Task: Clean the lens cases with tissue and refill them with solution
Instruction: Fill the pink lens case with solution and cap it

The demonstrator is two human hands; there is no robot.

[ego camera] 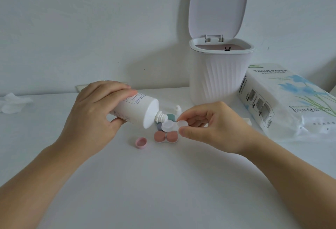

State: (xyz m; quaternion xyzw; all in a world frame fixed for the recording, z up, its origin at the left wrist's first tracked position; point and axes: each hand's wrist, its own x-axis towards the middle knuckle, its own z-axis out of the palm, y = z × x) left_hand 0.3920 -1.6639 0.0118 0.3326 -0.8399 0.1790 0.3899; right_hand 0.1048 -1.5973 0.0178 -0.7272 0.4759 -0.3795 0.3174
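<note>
From my feed, nearest thing is just plain white table (pixel 163 183), matte and bare up front, both forearms coming in over it. I'll use the pink lens case (pixel 165 136) as my landmark. It sits flat on the table with both pink caps on. Just left of it lies a loose pink cap (pixel 141 143), open side up.

Right above and slightly behind that case, the right hand (pixel 212 125) pinches a clear lens case (pixel 172 125) by its right end, thumb below and fingers curled on top. The left hand (pixel 94 114) is wrapped round a white solution bottle (pixel 135 108), tipped so its threaded nozzle points down at the clear case's left well. Can't tell if anything's coming out.

Behind the clear case I can see bits of green and grey-blue cases (pixel 170 117), mostly hidden, plus a small white dropper bottle (pixel 178 109).

Further back and right of the pink case stands a ribbed white bin (pixel 220 78), lid flipped up against the pale wall (pixel 91 19). Right of it lies a tissue pack (pixel 291 99). Far left, a crumpled tissue (pixel 12 102).
</note>
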